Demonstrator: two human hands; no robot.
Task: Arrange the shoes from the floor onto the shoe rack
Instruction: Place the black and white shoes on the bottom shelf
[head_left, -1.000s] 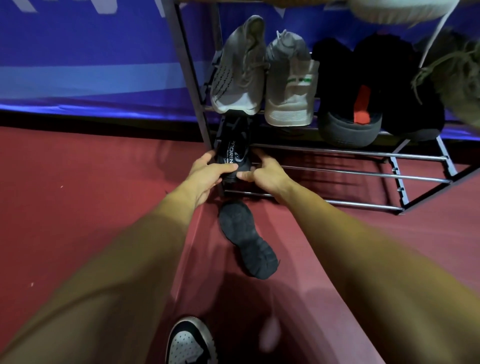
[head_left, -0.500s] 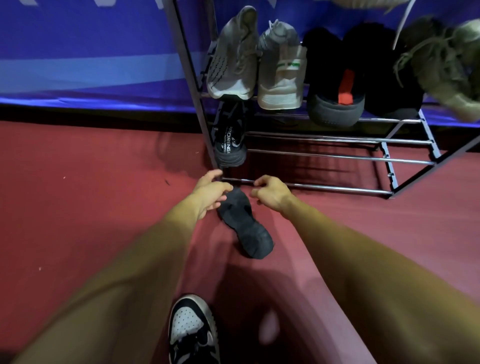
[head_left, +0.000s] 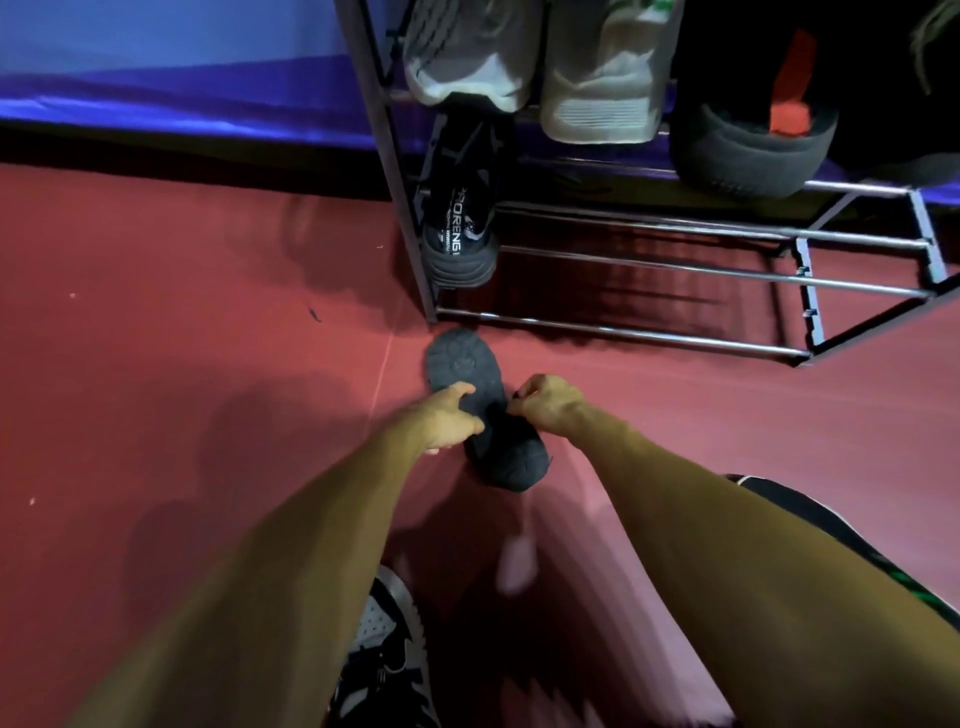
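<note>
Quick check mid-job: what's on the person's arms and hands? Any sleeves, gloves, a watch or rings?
Both forearms are bare as far as the frame shows, and no sleeves are in view. The left hand and right hand wear no gloves. No watch, band or ring shows on either wrist or hand, though the picture is dim and a little blurred.

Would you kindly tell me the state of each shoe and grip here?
Floor shoe: lying sole up, off the rack.
Racked black shoe: on bottom tier, heel outward.
Grey sneakers: on the tier above.
Left grip: holding the floor shoe.
Right grip: curled at its edge, hold unclear.
</note>
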